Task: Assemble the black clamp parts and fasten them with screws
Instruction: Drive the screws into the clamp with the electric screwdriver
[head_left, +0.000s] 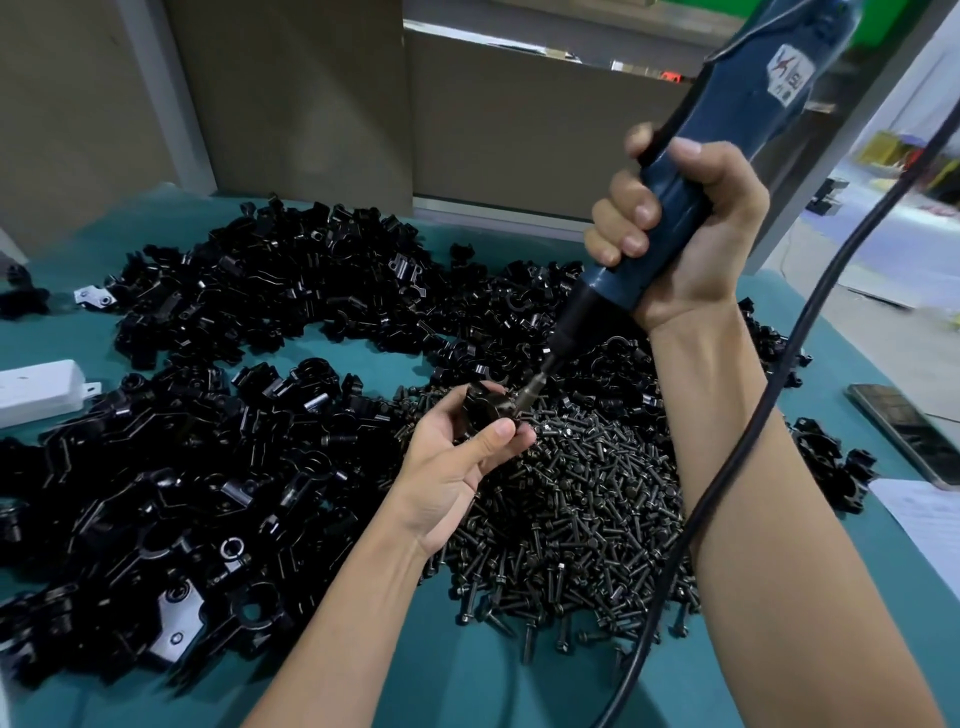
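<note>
Driver bit meets the clamp over the screw pile

Left hand (457, 462) pinches a black clamp (485, 408) above the screws (571, 519); right hand (680, 234) grips the blue electric screwdriver (691, 171), its bit touching the clamp's right side.

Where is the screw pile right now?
In the head view, the screw pile lies centre-right on the teal table, beside and below the left hand.

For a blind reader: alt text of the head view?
The right hand grips a blue screwdriver, its tip on a black clamp held in the left hand, above a screw pile and clamp parts on a teal table.
</note>
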